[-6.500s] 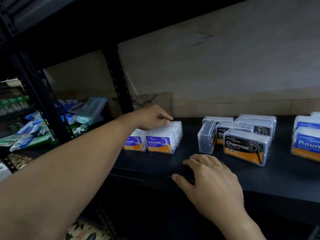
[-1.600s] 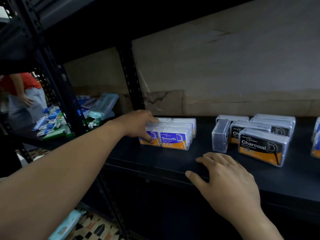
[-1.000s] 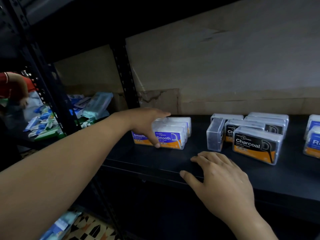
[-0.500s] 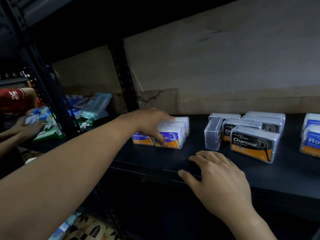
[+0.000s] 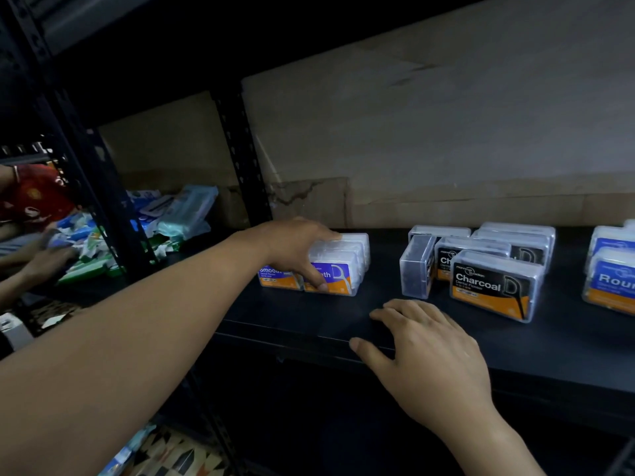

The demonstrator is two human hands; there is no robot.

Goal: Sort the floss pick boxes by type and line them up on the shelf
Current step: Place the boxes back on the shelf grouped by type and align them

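Observation:
Two rows of clear "Smooth" floss pick boxes (image 5: 343,269) with purple and orange labels stand at the left of the dark shelf (image 5: 343,317). My left hand (image 5: 295,245) grips the right-hand row, thumb across the front label and fingers over the top. Black-labelled "Charcoal" boxes (image 5: 491,286) stand in the middle, one clear box (image 5: 415,266) turned sideways at their left. Blue "Round" boxes (image 5: 611,283) are cut off at the right edge. My right hand (image 5: 426,348) rests flat on the shelf's front edge, fingers relaxed.
A black perforated upright (image 5: 240,159) stands behind the Smooth boxes. The neighbouring shelf bay at left holds a heap of blue and green packets (image 5: 137,235). Another person's hand (image 5: 44,262) and red sleeve reach into that heap. Cardboard backs the shelf.
My left hand has shifted from the left row of Smooth boxes onto the right row, its thumb now over the front label. My right hand has stayed on the shelf edge.

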